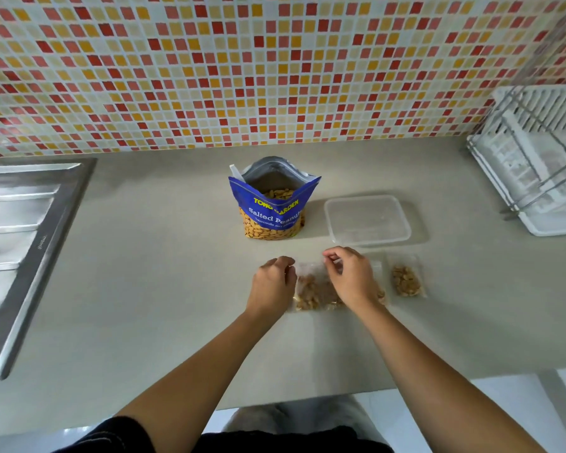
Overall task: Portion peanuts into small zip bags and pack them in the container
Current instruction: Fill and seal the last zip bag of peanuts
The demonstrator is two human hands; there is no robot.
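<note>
Left hand (273, 284) and right hand (350, 276) are both pinching the top edge of one zip bag (312, 291) with curled fingers. The hands are apart by about the bag's width. The bag is lying flat on the counter (164, 289) between the hands, with the peanuts sitting toward the wrist end and leaving the zip strip free, so this is likely the sealing step. A second zip bag (406, 280), filled, is lying just right of the right hand, probably parked there for packing. The container (368, 220) is sitting just beyond the right hand with nothing visible inside, and I can't tell if a lid is on. So packing looks not yet started. The peanut pouch (273, 204) is standing upright and open-mouthed beyond the left hand, in easy reach for refills. The sink drainboard (23, 240) is lying well left of the left hand. The dish rack (536, 165) is sitting well right of the right hand.
</note>
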